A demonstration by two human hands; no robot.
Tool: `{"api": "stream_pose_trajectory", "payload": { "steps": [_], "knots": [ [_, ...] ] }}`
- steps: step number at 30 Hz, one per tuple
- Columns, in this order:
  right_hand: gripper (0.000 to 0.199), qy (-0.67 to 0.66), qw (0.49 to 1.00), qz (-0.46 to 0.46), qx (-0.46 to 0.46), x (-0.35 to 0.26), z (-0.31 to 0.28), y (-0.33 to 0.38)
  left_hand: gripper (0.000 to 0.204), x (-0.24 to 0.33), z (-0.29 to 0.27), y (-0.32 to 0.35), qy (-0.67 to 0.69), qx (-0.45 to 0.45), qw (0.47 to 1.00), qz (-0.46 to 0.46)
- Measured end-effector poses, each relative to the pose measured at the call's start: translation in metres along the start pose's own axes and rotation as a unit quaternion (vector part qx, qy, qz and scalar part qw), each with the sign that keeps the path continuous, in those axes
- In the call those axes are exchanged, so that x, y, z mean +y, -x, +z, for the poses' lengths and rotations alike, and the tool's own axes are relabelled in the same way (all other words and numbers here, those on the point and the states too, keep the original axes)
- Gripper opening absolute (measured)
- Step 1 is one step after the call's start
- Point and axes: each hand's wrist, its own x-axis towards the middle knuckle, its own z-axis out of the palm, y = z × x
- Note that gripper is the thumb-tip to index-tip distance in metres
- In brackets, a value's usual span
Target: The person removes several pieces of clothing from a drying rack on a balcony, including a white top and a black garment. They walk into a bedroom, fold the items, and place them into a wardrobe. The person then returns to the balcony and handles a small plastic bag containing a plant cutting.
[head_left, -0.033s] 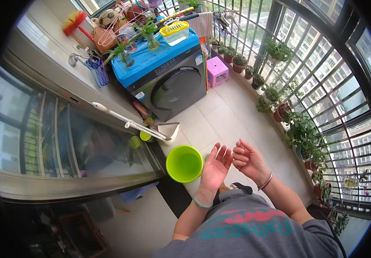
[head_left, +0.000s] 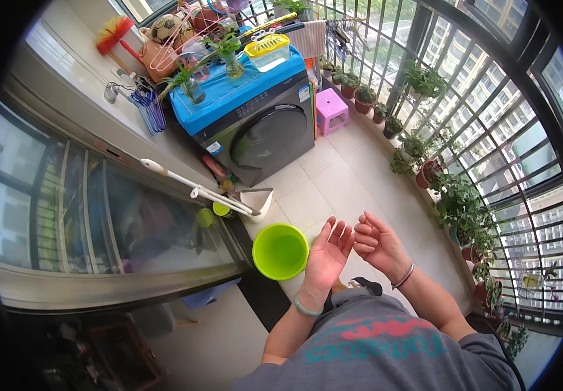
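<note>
Both of my hands are raised in front of my grey shirt, palms turned up, with nothing visible in them. My left hand [head_left: 329,253] is open, its fingers apart and slightly bent, with a pale green band on the wrist. Beside it, my right hand [head_left: 380,242] is loosely curled, with part of the palm showing and a thin bracelet at the wrist. The fingertips of the two hands are close together. Nearest to my left hand, a lime-green bucket [head_left: 280,251] stands on the tiled floor, and its inside looks empty.
A white long-handled dustpan [head_left: 256,202] leans by the glass door at left. Ahead stands a dark washing machine [head_left: 268,133] under a blue cover, carrying plants and a yellow-lidded box [head_left: 267,51]. A pink stool [head_left: 331,111] is beside it. Potted plants [head_left: 459,203] line the railing at right.
</note>
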Motion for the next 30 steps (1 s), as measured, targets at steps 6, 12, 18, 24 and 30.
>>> {"api": "stream_pose_trajectory", "payload": {
  "steps": [6, 12, 18, 24, 30],
  "knots": [
    [0.017, 0.013, 1.000, 0.006, 0.004, -0.026, 0.051, -0.076, 0.021, 0.061, 0.030, -0.057, 0.005, -0.012, 1.000, 0.020],
    [0.015, 0.045, 0.998, 0.047, -0.012, -0.037, 0.081, -0.144, 0.022, 0.112, 0.039, -0.088, 0.019, 0.003, 0.998, 0.064],
    [0.014, 0.069, 0.994, 0.079, -0.017, -0.049, 0.098, -0.190, 0.023, 0.135, 0.046, -0.104, 0.027, 0.032, 0.994, 0.102],
    [0.016, 0.088, 0.991, 0.093, -0.028, -0.069, 0.118, -0.235, 0.034, 0.157, 0.059, -0.143, 0.003, 0.024, 0.988, 0.150],
    [0.024, 0.123, 0.984, 0.101, -0.075, -0.112, 0.142, -0.280, 0.037, 0.177, 0.092, -0.199, -0.022, 0.006, 0.980, 0.200]
  ]
}}
